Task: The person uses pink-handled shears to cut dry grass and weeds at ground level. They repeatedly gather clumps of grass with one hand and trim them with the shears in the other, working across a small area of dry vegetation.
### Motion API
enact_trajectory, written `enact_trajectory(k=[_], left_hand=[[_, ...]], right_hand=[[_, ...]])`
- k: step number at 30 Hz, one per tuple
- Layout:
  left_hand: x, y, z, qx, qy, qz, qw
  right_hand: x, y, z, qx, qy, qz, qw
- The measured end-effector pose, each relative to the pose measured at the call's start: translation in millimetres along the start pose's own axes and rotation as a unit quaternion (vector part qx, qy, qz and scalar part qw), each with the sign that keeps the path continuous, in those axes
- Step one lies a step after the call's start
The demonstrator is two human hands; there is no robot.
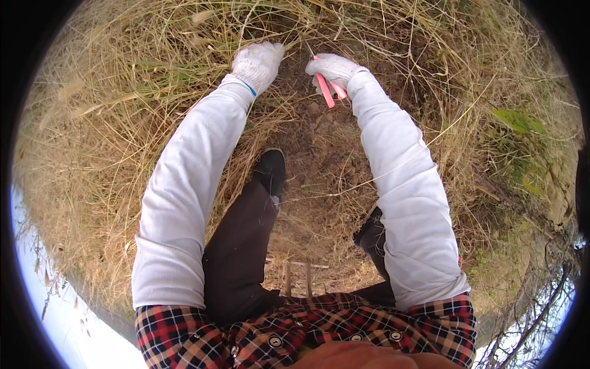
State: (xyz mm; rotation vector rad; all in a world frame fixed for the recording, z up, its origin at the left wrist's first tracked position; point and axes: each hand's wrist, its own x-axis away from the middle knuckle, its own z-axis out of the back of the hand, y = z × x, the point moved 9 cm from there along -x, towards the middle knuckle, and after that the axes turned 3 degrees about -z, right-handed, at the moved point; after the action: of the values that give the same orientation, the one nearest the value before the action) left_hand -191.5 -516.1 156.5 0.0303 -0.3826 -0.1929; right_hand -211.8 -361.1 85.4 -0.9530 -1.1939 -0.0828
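My left hand (259, 65), in a white knit glove, is closed at the edge of the tall dry grass (207, 37). Grass stalks meet its fingers, whose tips are turned down out of sight. To its right, my right hand (335, 69), gloved the same way, grips a hand tool with two pink handles (325, 91). The handle ends stick out below the palm, towards me. The tool's working end is mostly lost against the grass, so its exact kind is unclear. Between the hands lies a patch of bare brown soil (295, 83).
Flattened straw (262, 129) lies beside my dark shoe (271, 168). A long thin stalk (405, 159) crosses my right sleeve. Green leaves (518, 122) and bare twigs (544, 313) stand on the right. Thin wooden bars (298, 272) lie behind my legs.
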Motion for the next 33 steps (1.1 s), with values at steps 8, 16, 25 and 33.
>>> enact_trajectory(k=[8, 16, 25, 33], left_hand=[[7.0, -7.8, -10.0, -0.003, -0.056, 0.004, 0.998], [33.9, -57.1, -24.1, 0.025, -0.053, 0.054, 0.997], [28.3, -50.0, -19.6, -0.003, -0.108, 0.04, 0.993], [38.8, -49.5, -34.3, -0.02, -0.12, 0.003, 0.993]], right_hand=[[-30.4, -13.0, 10.4, 0.084, 0.05, 0.022, 0.995], [-12.2, 15.8, -33.3, -0.065, -0.069, -0.014, 0.995], [-18.3, -4.3, -66.6, -0.062, -0.141, -0.041, 0.987], [-58.1, -22.7, -82.2, 0.051, -0.06, 0.021, 0.997]])
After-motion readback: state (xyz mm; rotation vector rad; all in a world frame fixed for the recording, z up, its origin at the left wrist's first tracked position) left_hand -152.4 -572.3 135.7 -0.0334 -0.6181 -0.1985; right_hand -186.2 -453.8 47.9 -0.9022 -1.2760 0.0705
